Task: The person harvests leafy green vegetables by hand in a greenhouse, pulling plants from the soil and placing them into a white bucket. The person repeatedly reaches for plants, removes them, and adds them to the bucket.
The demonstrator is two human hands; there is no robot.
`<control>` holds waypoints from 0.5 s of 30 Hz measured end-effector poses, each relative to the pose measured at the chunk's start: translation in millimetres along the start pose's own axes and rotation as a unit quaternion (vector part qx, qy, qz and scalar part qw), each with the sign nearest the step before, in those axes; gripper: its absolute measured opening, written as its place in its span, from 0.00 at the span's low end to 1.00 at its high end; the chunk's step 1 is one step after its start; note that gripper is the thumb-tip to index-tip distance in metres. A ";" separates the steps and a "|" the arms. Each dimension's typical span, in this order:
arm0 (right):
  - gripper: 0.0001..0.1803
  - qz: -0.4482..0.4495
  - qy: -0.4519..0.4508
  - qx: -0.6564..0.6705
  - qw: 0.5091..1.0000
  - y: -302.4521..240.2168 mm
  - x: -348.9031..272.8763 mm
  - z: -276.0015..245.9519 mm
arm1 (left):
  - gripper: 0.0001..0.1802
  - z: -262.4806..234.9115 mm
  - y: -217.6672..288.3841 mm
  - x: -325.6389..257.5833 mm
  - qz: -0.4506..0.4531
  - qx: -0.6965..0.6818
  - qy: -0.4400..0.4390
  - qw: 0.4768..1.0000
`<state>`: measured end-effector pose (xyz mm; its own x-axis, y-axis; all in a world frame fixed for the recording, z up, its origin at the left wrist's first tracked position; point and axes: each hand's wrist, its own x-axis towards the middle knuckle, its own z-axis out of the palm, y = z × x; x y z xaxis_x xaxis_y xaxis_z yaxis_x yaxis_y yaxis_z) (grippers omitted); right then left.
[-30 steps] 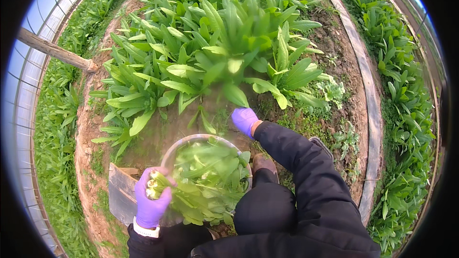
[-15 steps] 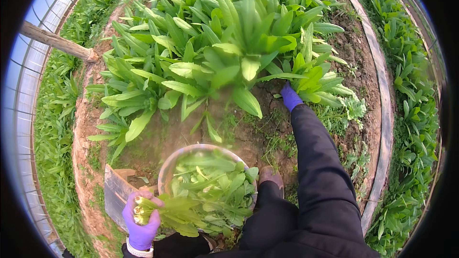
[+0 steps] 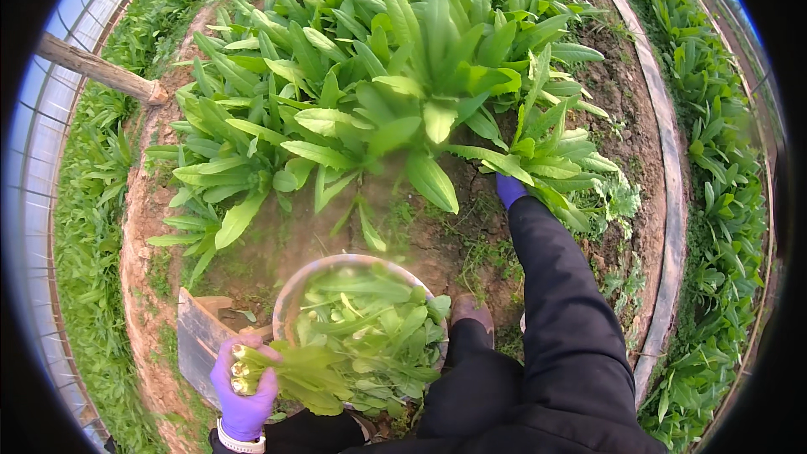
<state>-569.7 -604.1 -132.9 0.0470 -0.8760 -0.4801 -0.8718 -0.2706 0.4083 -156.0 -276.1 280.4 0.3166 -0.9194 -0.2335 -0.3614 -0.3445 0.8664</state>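
My left hand (image 3: 241, 389), in a purple glove, is closed round a bunch of leafy lettuce (image 3: 307, 380). The pale cut stem ends stick out beside the thumb, and the leaves hang over the left rim of a round tub (image 3: 292, 292) full of loose leaves (image 3: 370, 319). Farther forward, my right hand (image 3: 509, 191), also gloved in purple, reaches down at the base of a lettuce plant (image 3: 546, 155) at the right edge of the bed. Leaves cover its fingers, so their grip is hidden, as is any tool there.
A dense stand of lettuce (image 3: 403, 76) fills the bed ahead. Left of the tub is a wooden board (image 3: 200, 345). A plank edging (image 3: 672, 202) runs along the right, and a wooden post (image 3: 101, 67) slants in at upper left. My boot (image 3: 472, 309) stands beside the tub.
The lettuce plant by my right hand has shifted and its leaves now cover more of the glove. My left hand keeps its bunch, almost in place.
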 end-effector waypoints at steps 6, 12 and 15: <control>0.19 0.003 -0.022 -0.006 1.000 0.1 8.1 -1.1 | 0.25 -3.3 0.6 -2.6 0.012 0.002 -0.009 1.000; 0.20 -0.007 -0.068 -0.028 0.997 -9.1 12.5 -18.7 | 0.25 -6.3 -1.2 -7.5 0.010 0.006 -0.018 1.000; 0.21 -0.002 -0.094 -0.021 0.995 -13.2 16.7 -15.0 | 0.28 -8.7 0.6 -14.7 -0.013 -0.007 -0.012 1.000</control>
<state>-550.1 -621.2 -134.7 -0.0452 -0.7860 -0.6166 -0.8508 -0.2932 0.4362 -153.3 -261.1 288.2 0.3046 -0.9142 -0.2673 -0.3404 -0.3666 0.8659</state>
